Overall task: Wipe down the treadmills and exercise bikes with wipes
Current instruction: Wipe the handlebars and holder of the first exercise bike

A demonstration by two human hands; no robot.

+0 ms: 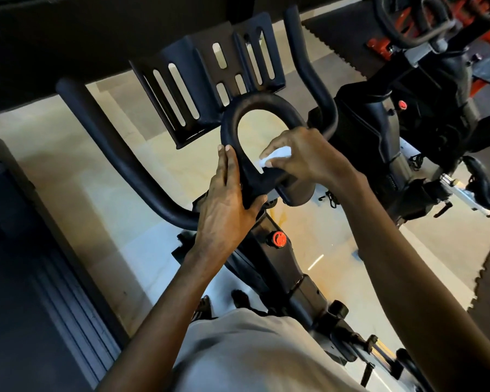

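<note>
Both hands met at the black padded loop handlebar (262, 106) of the black exercise bike (304, 290), the left hand (227, 202) clasping its left limb, thumb hooked under, the right hand (309, 159) pinching a crumpled white wipe (276, 156) against the inner base, nearest the right limb rising away.

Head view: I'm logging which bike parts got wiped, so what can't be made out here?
All in the head view:
- the wipe is mostly hidden under the right hand; only a white corner shows.
- the base of the loop handlebar is covered by the left hand gripping it.
- the neighbouring bike is cut off by the top and right edges.
- the marking on the red knob is too small to read.
</note>
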